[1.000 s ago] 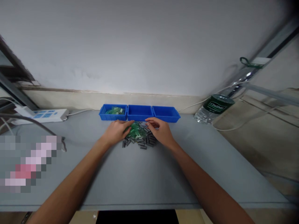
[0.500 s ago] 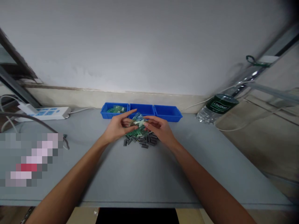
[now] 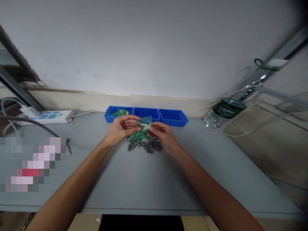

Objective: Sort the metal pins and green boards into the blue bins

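A small see-through plastic bag [image 3: 146,120] with a bluish-green tint is stretched between my two hands above the table. My left hand [image 3: 120,130] pinches its left side between thumb and fingers. On the other side, my right hand [image 3: 165,134] grips the bag with thumb and bent fingers. A pale whitish-green piece [image 3: 145,127] shows at the bag between my thumbs; whether it is inside cannot be made out. Just beneath lie green plastic bags [image 3: 137,136], partly covered by my hands, and a loose pile of short dark grey cylinders [image 3: 148,148].
Three joined blue bins [image 3: 173,117] stand behind my hands; the left one holds green bagged items [image 3: 120,112]. A large water bottle [image 3: 223,112] stands at the right. A white power strip [image 3: 53,116] with cables lies at the left, behind a blurred-out patch.
My left index finger, stretched out before, has curled in onto the bag. The bag is now spread flatter, and my thumbs have come closer together.
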Available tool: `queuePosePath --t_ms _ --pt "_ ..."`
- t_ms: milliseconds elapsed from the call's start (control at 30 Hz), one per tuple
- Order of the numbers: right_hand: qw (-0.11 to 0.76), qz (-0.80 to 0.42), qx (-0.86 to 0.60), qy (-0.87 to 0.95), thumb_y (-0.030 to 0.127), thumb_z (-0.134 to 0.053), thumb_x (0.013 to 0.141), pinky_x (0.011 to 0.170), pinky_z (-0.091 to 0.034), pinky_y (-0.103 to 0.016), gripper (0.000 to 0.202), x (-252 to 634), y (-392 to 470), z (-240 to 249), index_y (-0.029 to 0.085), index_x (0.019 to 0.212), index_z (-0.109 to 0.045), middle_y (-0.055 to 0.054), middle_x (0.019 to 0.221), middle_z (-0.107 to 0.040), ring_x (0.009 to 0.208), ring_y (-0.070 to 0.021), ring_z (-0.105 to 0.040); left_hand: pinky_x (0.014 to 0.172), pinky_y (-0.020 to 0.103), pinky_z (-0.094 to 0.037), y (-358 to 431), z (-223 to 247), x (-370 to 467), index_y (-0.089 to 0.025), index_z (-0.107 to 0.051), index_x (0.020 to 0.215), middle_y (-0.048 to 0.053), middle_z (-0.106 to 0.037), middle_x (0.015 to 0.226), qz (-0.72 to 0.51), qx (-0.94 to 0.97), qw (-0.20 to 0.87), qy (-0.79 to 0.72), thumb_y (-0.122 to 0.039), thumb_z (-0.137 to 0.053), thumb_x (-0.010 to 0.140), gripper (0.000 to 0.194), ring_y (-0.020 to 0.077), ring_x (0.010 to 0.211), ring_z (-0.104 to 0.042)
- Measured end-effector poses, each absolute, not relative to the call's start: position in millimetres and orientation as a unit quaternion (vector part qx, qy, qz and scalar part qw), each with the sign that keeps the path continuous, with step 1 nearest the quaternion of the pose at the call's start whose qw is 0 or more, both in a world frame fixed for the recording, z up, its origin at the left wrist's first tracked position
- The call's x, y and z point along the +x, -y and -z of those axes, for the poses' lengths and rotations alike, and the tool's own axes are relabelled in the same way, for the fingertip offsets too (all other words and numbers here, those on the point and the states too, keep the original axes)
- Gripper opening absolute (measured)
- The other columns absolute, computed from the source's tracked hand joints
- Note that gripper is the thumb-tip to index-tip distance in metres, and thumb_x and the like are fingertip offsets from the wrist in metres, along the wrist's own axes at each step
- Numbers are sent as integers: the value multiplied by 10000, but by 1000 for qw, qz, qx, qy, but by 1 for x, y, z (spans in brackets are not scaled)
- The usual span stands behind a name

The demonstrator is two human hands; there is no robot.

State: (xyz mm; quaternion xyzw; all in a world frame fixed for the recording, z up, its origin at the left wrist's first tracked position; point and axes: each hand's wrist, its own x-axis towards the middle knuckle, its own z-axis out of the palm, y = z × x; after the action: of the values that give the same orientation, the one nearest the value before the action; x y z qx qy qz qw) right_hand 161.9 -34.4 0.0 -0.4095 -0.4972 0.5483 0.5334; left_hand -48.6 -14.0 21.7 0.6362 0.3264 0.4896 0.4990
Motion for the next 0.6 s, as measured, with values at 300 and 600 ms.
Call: queuePosePath --t_ms 300,600 --pt "588 -517 -444 435 471 -856 698 663 -516 -321 310 167 34 -6 237 870 -750 -43 914 -793 657 -152 -666 874 371 -581 -8 -11 -72 -204 -783 949 70 -775 975 -552 724 -21 -413 -213 -627 922 159 206 890 -707" --pt "592 -489 -448 457 453 -827 711 629 -506 -318 277 171 30 -2 225 853 -759 -45 865 -788 629 -156 -657 953 542 -505 -31 11 -101 -223 -809 1040 133 -784 1095 -336 762 -155 -532 -66 -557 893 331 363 1126 -588"
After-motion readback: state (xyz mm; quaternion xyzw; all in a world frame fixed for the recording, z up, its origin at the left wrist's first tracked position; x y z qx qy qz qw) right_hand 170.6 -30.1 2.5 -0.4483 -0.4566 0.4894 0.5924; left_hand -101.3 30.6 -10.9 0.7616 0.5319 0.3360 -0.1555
